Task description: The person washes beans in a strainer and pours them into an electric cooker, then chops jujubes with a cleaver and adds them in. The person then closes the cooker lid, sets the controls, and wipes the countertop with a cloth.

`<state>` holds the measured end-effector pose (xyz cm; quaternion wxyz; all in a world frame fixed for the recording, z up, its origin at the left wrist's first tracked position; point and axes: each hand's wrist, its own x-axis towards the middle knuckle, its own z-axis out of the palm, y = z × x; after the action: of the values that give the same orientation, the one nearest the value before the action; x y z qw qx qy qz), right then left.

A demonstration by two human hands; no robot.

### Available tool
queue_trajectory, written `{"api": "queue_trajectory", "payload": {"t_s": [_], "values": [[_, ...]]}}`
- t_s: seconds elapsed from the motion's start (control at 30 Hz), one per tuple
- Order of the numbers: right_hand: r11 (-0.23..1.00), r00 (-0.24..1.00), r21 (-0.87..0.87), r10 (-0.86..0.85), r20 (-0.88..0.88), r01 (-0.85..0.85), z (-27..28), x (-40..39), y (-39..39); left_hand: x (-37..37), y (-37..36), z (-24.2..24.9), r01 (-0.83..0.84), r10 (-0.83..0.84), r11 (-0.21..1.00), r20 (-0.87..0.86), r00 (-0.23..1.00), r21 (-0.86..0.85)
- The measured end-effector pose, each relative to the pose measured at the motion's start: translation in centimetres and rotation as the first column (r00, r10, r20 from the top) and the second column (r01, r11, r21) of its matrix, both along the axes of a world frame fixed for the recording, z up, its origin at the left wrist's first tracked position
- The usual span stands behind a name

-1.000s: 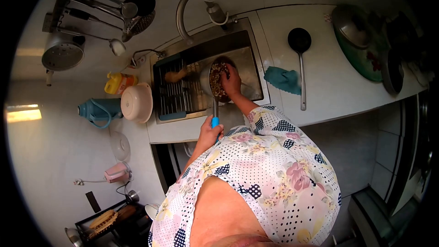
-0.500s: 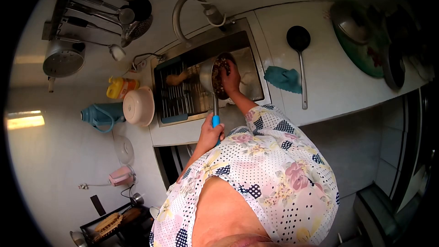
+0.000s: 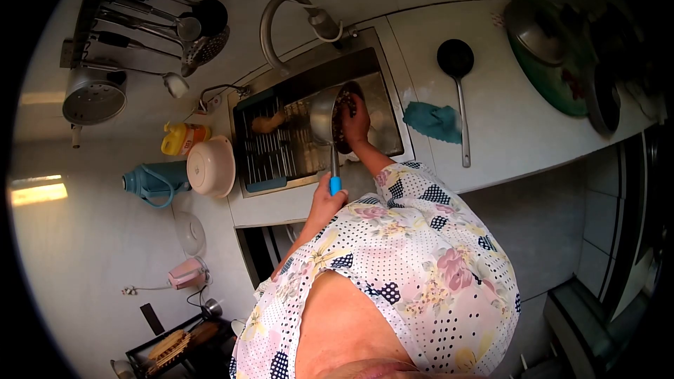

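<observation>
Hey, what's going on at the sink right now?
A person stands at the sink, tipping a small metal saucepan over the basin. The left hand grips its blue-tipped handle, while the right hand is pressed against the dark beans or grains at the pan's mouth.

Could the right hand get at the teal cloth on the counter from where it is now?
Probably yes. The right hand is pressed over the pan's mouth in the sink, and the cloth lies on bare counter just past the rim, with nothing between. Lifting it would uncover the tilted pan.
</observation>
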<state>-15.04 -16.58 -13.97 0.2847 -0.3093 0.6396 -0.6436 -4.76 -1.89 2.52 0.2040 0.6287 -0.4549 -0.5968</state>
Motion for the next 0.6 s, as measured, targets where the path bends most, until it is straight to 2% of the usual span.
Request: {"api": "queue_trajectory", "payload": {"t_s": [0.27,0.47,0.6], "values": [[1.0,0.997,-0.019,-0.005,0.076,0.006,-0.4,0.1,-1.1,-0.1,-0.6,0.1,0.057,-0.057,0.998,0.013,0.998,-0.007],[0.999,0.996,-0.033,-0.008,0.094,0.011,-0.8,0.1,-1.7,-0.5,-0.8,0.0,0.004,-0.003,1.0,-0.047,0.999,0.017],[1.0,0.994,-0.017,-0.013,0.109,0.015,-0.3,-0.1,-1.7,-0.9,-1.0,0.3,0.006,-0.006,1.0,-0.008,1.0,0.014]]}}
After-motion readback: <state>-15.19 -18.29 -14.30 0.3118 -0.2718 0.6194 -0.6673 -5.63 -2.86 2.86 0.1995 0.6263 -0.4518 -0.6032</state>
